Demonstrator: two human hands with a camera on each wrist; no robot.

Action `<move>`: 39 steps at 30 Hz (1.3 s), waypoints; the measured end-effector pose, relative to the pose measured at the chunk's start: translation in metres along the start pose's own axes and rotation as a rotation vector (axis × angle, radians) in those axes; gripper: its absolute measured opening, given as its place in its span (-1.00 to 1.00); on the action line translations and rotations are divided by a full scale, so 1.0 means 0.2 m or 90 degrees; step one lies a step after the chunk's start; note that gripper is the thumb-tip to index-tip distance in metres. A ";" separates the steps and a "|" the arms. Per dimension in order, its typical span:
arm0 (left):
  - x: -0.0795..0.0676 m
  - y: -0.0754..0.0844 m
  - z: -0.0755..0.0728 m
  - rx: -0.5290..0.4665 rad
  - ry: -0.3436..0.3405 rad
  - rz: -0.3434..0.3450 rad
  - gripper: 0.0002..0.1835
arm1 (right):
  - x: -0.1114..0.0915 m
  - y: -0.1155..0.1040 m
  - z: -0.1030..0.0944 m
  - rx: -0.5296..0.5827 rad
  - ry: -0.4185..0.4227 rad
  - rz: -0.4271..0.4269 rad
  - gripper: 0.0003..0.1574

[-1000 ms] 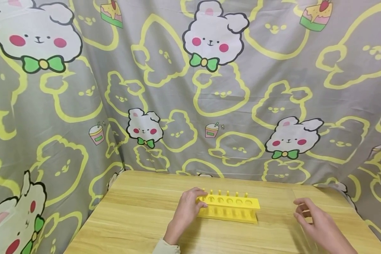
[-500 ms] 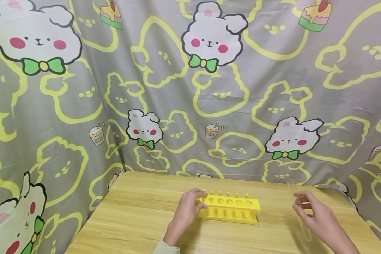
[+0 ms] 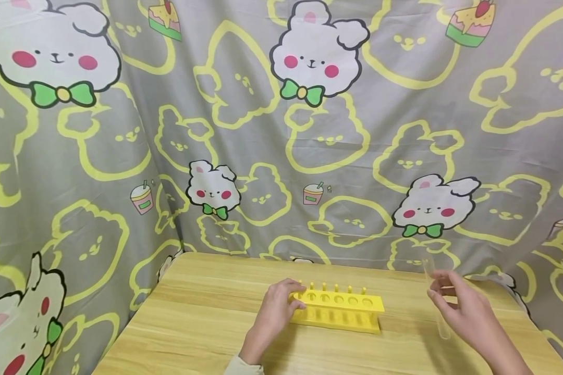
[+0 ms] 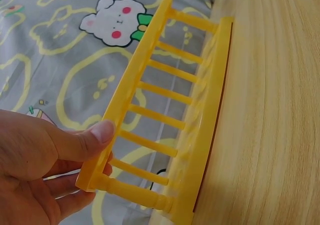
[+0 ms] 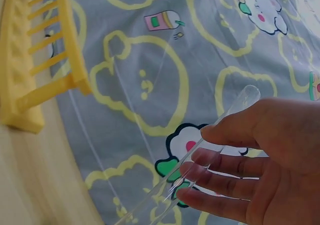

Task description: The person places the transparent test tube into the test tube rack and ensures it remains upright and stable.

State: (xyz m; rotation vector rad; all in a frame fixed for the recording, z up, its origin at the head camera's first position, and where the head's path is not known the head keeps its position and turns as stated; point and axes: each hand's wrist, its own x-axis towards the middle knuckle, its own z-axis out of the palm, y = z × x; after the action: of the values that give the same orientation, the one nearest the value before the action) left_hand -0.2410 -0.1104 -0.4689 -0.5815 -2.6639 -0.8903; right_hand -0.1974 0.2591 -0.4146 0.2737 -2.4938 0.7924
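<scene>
A yellow test tube rack [image 3: 338, 304] with a row of round holes stands on the wooden table. My left hand [image 3: 276, 308] grips its left end. In the left wrist view, the thumb [image 4: 102, 132] lies on the top plate [image 4: 131, 87] and fingers are under it. To the right of the rack, my right hand [image 3: 466, 307] holds a clear glass test tube [image 3: 443, 329] between thumb and fingers, tilted and above the table. The tube's rounded end [image 5: 250, 94] pokes out past the thumb in the right wrist view. Every visible rack hole holds nothing.
A wooden table [image 3: 206, 312] spans the lower part of the head view. Grey curtain cloth [image 3: 262, 140] with rabbit prints hangs behind the table and along its left side. Short yellow pegs [image 3: 336, 288] rise along the rack's back.
My right hand has moved slightly up and to the left, carrying the test tube with it. The left hand and the rack stay where they were.
</scene>
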 end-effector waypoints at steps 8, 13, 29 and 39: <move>-0.01 0.01 0.00 -0.005 0.011 0.010 -0.62 | 0.03 -0.03 -0.01 -0.004 0.011 0.008 -0.64; -0.01 0.01 0.00 -0.006 0.009 0.008 -0.61 | 0.04 -0.06 0.00 0.007 0.014 0.016 -0.60; 0.00 0.00 0.01 0.002 0.010 0.009 -0.61 | 0.06 -0.10 0.01 0.054 0.103 0.045 -0.59; 0.00 0.00 0.01 0.010 0.014 0.013 -0.60 | 0.06 -0.14 0.04 0.104 0.173 0.036 -0.51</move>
State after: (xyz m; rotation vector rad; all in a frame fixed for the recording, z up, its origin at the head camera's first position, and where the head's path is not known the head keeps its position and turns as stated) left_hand -0.2414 -0.1088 -0.4698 -0.5902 -2.6389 -0.8643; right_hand -0.2022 0.2313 -0.4014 0.1414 -2.1953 0.9886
